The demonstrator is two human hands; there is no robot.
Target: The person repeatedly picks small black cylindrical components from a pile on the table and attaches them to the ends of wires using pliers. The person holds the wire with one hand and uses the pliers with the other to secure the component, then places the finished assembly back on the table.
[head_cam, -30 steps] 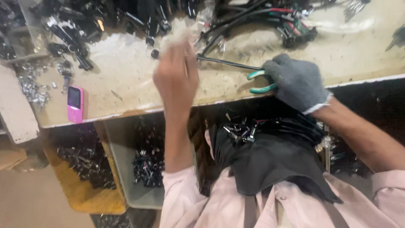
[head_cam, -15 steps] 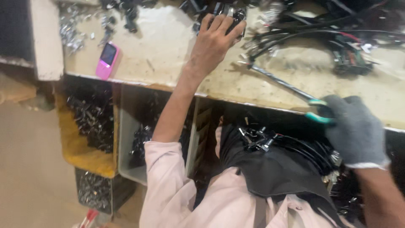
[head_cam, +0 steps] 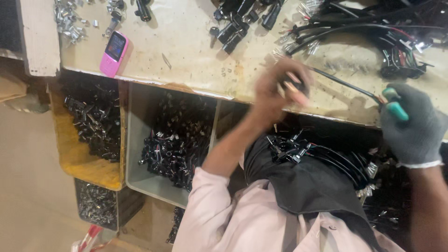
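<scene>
The bare left hand (head_cam: 280, 91) hung over the near edge of the table (head_cam: 186, 51), its fingers (head_cam: 295, 94) curled round a small dark connector (head_cam: 293, 85); motion blur made the exact grip hard to read, though it looked clenched on it. A black cable (head_cam: 345, 84) ran from that connector to the right hand (head_cam: 413, 123), which wore a grey glove and was closed around green-handled pliers (head_cam: 395, 108) just off the table's edge. A pink phone (head_cam: 114, 53) lay well to the left on the table. Below the table sat a grey bin (head_cam: 135, 140) and a yellow bin (head_cam: 70, 154), both holding dark parts.
</scene>
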